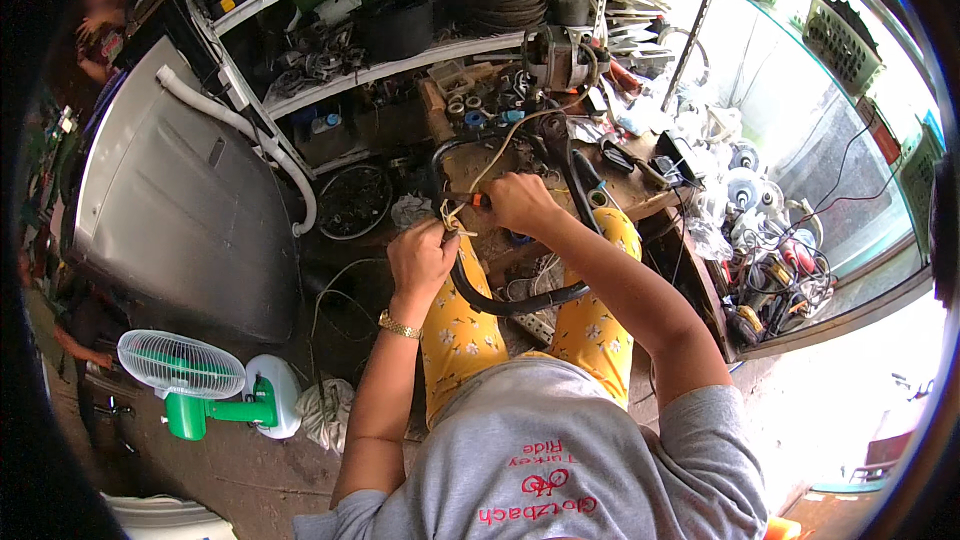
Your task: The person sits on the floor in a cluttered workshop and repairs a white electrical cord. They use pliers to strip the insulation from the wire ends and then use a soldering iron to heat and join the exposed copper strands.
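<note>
Fingers of the left hand [420, 258] pinch a bundle of pale yellow wires [455, 223] above the lap, while the right hand [518, 202] grips an orange-handled tool [478, 200] touching them, a black rubber hose [500, 302] looping just beneath, cluttered wooden workbench [640, 195] beyond.

Small dark screened meter [682, 171] on bench right of the hands, red label [877, 137] on far-right glass

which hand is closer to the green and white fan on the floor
Left. The left hand, gripping pale wires, is above and to the right of the fan. The right hand, holding an orange-handled tool, is further up and further right, so farther from it.
</note>
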